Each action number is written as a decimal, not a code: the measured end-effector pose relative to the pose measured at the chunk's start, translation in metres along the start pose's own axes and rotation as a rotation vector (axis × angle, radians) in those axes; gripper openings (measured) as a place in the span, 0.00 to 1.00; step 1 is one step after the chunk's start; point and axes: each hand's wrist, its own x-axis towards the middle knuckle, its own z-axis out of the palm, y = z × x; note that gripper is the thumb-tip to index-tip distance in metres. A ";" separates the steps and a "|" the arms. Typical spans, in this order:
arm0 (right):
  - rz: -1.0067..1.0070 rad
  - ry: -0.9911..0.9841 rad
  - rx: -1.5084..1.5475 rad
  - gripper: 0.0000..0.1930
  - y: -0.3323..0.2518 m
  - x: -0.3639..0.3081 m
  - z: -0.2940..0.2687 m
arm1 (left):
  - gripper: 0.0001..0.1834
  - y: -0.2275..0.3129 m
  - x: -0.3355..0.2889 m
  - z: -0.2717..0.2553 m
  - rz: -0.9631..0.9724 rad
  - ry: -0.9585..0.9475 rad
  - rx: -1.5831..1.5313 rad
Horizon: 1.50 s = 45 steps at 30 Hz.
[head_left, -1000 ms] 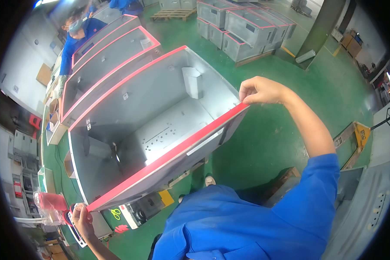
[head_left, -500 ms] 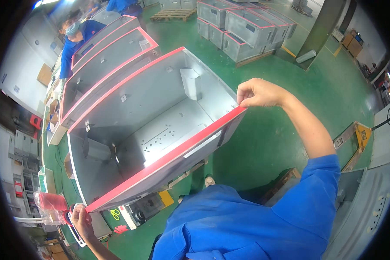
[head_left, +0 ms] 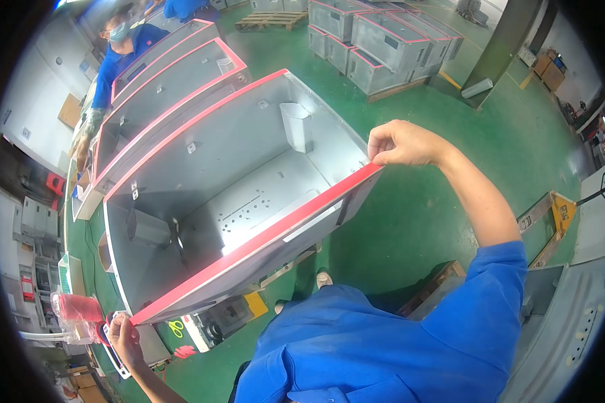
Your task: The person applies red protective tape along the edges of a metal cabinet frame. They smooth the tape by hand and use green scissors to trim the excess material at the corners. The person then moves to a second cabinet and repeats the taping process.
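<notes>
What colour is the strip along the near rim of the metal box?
Red strip, on the grey metal box; head view.

Grey metal cabinet (head_left: 249,181), plain inside, its near rim showing a red strip (head_left: 262,242). Further grey cabinets (head_left: 161,80) behind are carrying the same red edging. Floor (head_left: 410,221) is showing glossy green. Blue work sleeve (head_left: 491,316) and blue jacket are covering the person. Pink-red roll (head_left: 77,307) is lying beside the left hand (head_left: 124,334). Yellow-handled scissors (head_left: 176,328) below.

Green floor (head_left: 410,221) under grey cabinets (head_left: 390,40), wooden pallet (head_left: 269,20), perhaps scissors (head_left: 176,328).
</notes>
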 end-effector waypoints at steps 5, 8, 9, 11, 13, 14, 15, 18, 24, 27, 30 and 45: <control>-0.001 0.000 0.000 0.07 0.001 0.000 0.000 | 0.05 0.002 -0.001 0.002 0.001 0.010 -0.006; -0.003 0.001 -0.002 0.07 0.002 0.000 0.000 | 0.04 0.000 0.000 0.000 -0.001 0.012 -0.001; -0.001 0.003 -0.005 0.07 0.002 0.000 0.001 | 0.04 0.000 0.000 0.000 0.002 0.007 -0.001; 0.003 0.007 -0.012 0.08 0.001 0.000 0.001 | 0.04 0.000 -0.001 0.001 0.004 0.006 -0.003; 0.009 0.005 -0.012 0.08 -0.001 0.000 0.001 | 0.04 0.000 -0.001 0.002 0.004 0.015 -0.005; 0.012 0.003 -0.012 0.08 -0.001 0.000 0.001 | 0.04 0.000 -0.001 0.002 0.004 0.018 -0.005; 0.011 0.005 -0.013 0.08 -0.001 0.000 0.001 | 0.04 0.000 -0.001 0.002 0.005 0.019 -0.006; 0.007 0.013 -0.020 0.08 -0.001 -0.001 0.001 | 0.04 -0.001 -0.001 0.001 0.000 0.024 -0.009; -0.001 0.058 -0.059 0.06 -0.001 -0.002 0.004 | 0.04 -0.001 -0.001 0.003 -0.005 0.045 -0.022; -0.012 0.111 -0.062 0.05 -0.001 -0.005 0.008 | 0.04 0.000 -0.002 0.005 -0.004 0.047 -0.021; -0.010 0.218 -0.043 0.08 0.004 -0.009 0.015 | 0.04 0.001 -0.003 0.006 -0.007 0.051 -0.025; 0.246 0.334 0.568 0.14 0.026 -0.015 0.044 | 0.04 0.001 -0.002 0.007 -0.005 0.082 -0.003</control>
